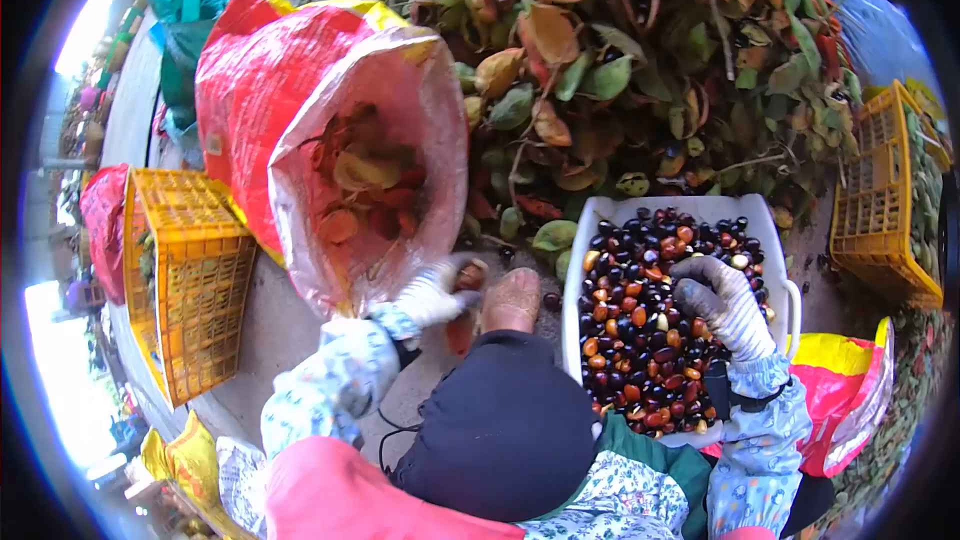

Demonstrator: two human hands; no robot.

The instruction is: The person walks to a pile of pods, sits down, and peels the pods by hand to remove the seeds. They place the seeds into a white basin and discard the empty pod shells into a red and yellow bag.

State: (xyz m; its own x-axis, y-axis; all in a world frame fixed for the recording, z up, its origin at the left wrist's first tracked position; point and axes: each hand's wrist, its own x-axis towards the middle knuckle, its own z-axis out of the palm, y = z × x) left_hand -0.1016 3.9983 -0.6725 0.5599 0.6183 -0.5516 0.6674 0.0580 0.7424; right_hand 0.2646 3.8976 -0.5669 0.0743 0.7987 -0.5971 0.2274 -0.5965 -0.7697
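Observation:
My left hand [440, 292], in a white and grey work glove, has its fingers curled round a brownish-red pod [470, 276] beside the mouth of a red and white sack [300, 110]. Empty pod shells [375, 180] lie inside that sack. A second reddish pod piece [460, 334] lies just below this hand. My right hand [722, 300], gloved too, hovers over a white tub [572, 310] full of dark and reddish-brown seeds [640, 330]. Its fingers are bent; whether a seed is between them is hidden.
A large heap of green and brown pods [620, 80] rises ahead. Yellow crates stand at the left [195, 280] and right [880, 200]. A red and yellow sack [835, 385] lies right of the tub. My foot [512, 300] is between sack and tub.

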